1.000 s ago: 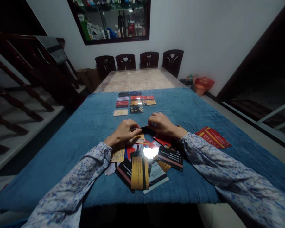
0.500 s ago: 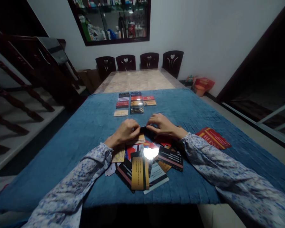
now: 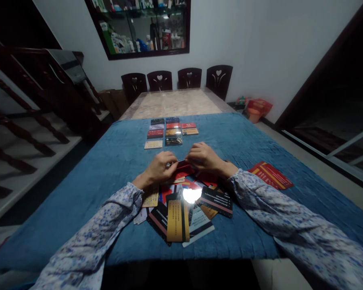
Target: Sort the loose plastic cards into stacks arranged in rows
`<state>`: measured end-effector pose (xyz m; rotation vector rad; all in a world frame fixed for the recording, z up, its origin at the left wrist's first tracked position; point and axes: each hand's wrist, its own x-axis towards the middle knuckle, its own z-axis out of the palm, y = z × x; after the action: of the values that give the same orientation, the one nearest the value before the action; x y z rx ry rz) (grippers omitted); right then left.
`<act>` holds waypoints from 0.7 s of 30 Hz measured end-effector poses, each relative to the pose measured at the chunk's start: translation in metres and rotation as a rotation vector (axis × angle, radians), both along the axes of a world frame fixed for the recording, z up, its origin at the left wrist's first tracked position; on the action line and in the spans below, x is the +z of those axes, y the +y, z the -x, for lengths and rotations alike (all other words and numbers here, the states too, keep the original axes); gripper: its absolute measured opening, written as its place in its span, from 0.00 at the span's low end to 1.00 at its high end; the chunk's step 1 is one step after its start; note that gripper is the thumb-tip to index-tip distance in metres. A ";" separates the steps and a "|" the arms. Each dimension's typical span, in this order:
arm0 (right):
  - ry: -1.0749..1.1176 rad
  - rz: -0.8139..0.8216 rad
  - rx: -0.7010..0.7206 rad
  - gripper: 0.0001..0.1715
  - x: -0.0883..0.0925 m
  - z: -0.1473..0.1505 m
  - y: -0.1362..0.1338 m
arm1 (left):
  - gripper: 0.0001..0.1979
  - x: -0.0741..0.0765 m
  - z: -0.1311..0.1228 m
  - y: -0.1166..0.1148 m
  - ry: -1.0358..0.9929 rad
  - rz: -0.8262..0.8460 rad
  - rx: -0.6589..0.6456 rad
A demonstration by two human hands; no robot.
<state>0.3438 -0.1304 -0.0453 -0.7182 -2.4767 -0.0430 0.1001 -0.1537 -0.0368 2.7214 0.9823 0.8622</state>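
Note:
My left hand [image 3: 162, 166] and my right hand [image 3: 204, 157] are closed, pinching the two ends of a red card [image 3: 184, 169] between them. The card is held over the far edge of a loose pile of cards. In that pile a gold card [image 3: 178, 220] lies nearest me, with a black card [image 3: 216, 200] to its right and a pale grey card [image 3: 199, 225] partly beneath it. Bright glare hides part of the pile's middle. Beyond my hands, rows of cards lie face up, among them a black card [image 3: 173, 141] and a cream card [image 3: 153, 144].
Several red cards [image 3: 272, 175] lie fanned beside my right forearm. A blue cloth [image 3: 109, 161] covers the near part of the long table [image 3: 181, 100]. Dark chairs [image 3: 219, 80] stand at its far end, and a stair railing [image 3: 24, 137] is on the left.
The card between my hands showed dark before and now shows a red face. My right hand has shifted slightly up and left.

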 end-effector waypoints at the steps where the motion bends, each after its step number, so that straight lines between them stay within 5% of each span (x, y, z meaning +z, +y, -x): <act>1: 0.001 -0.004 -0.012 0.17 -0.001 0.000 0.000 | 0.10 -0.001 0.000 0.001 -0.006 -0.010 0.003; 21: 0.140 0.234 -0.069 0.09 -0.007 -0.008 0.009 | 0.05 -0.011 -0.004 0.003 -0.214 -0.008 0.187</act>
<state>0.3514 -0.1217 -0.0527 -0.8737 -2.3454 0.2667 0.1040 -0.1508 -0.0482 2.5061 1.1993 1.1621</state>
